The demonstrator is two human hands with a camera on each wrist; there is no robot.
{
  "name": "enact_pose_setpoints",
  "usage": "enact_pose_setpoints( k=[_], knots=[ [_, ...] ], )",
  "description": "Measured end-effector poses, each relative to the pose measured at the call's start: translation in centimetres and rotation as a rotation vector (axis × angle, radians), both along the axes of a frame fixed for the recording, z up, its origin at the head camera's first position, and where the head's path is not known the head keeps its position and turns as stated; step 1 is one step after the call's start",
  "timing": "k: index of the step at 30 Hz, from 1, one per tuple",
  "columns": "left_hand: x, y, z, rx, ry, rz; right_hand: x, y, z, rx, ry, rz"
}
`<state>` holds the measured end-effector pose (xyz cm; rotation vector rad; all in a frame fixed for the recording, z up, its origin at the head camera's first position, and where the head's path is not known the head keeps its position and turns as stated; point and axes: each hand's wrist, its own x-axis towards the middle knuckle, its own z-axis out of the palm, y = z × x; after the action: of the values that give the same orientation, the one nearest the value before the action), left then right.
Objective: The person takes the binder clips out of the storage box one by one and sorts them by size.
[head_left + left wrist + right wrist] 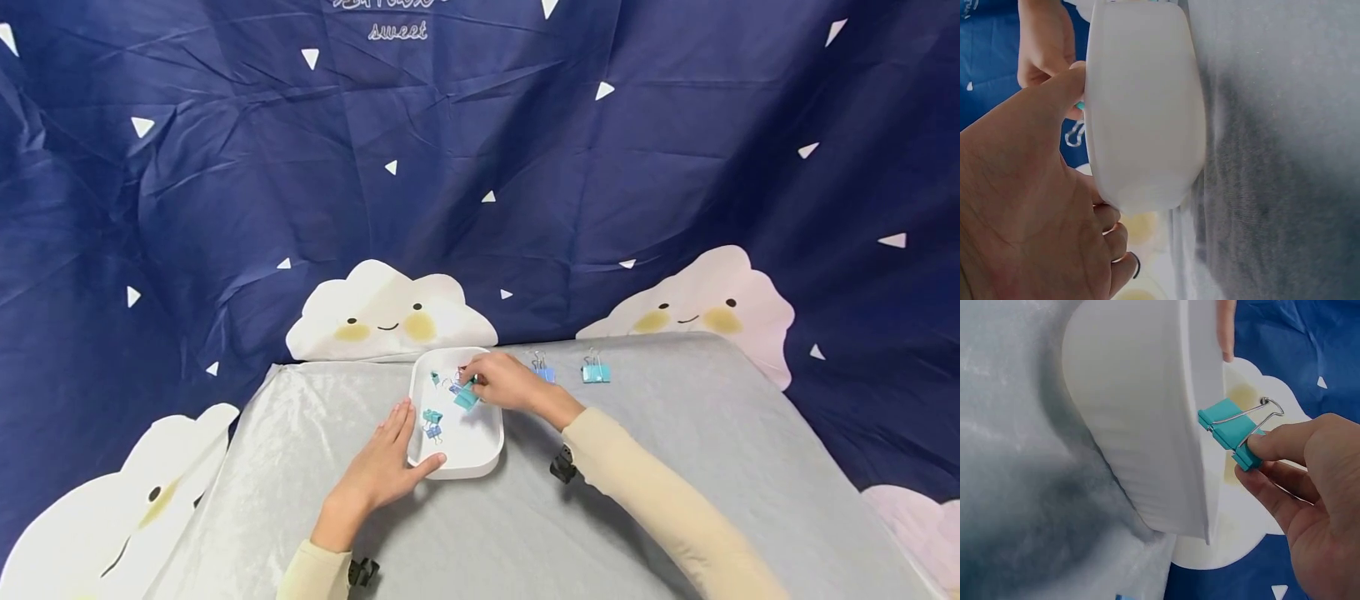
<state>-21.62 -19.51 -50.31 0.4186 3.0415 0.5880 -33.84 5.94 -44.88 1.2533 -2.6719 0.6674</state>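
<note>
1 teal clip (1230, 431), long axis aslant, right hand (1338, 494) pinching

From afar, I watch a wide head view angled forward and down over the white tray (459, 472) and the navy backdrop (480, 108) behind it. My two wrist views, tipped sideways and set low and close, face the tray's outer walls; both share that tray and the backdrop beyond.
</note>
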Motion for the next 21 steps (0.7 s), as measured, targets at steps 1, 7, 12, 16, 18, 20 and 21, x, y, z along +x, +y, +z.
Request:
enact_pose_setpoints(
  k=[1, 7, 12, 16, 18, 20, 21],
  knots=[
    [0.0, 0.0, 0.0, 0.001, 0.000, 0.000, 0.0, 0.2, 0.2, -0.009, 0.001, 0.001],
    [0.0, -0.1, -0.1, 0.008, 0.005, 0.005, 0.1, 1.7, 1.2, -0.041, -0.026, -0.018],
    [-0.1, -0.1, -0.2, 0.003, 0.006, 0.005, 0.2, 3.0, 1.7, -0.066, -0.016, -0.049],
    [-0.1, -0.1, -0.3, 0.001, 0.002, 0.007, 0.4, 4.0, 2.0, -0.084, 0.011, -0.065],
    [-0.1, 0.0, -0.3, 0.003, 0.002, 0.006, 0.6, 4.6, 2.2, -0.094, 0.016, -0.076],
    [-0.1, 0.0, -0.3, 0.000, 0.000, 0.006, 0.7, 5.3, 2.4, -0.105, 0.016, -0.090],
    [-0.1, 0.0, -0.3, 0.002, 0.001, 0.005, 0.8, 5.6, 2.6, -0.111, 0.017, -0.099]
  ],
)
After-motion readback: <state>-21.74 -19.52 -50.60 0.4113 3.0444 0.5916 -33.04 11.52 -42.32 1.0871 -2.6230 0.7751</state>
